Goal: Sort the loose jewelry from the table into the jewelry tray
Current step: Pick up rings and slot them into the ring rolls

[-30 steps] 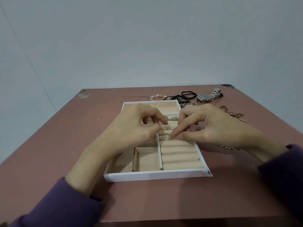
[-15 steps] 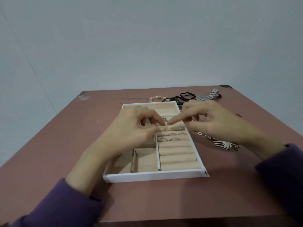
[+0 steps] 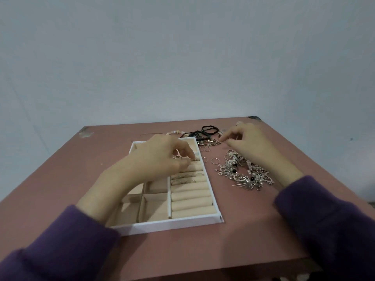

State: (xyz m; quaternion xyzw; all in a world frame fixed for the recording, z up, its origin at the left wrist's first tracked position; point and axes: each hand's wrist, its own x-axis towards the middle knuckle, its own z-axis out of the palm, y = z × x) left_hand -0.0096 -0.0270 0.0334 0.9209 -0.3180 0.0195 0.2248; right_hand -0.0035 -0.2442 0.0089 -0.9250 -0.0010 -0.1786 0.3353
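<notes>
Right hand [image 3: 246, 141] is swinging off the jewelry tray [image 3: 178, 223] to the loose rings [image 3: 206, 149] upper right for another, left hand [image 3: 160, 157] staying at the ring rolls [image 3: 190, 197], both hands' fingers curled, grasp unclear.

One tray [image 3: 174, 225], two hands [image 3: 160, 157] [image 3: 247, 142].

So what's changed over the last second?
The right hand left the ring rolls and reached out right to the loose jewelry on the table; a grip isn't clear. The left hand stays at the rolls, and the jewelry tray hasn't moved.
</notes>
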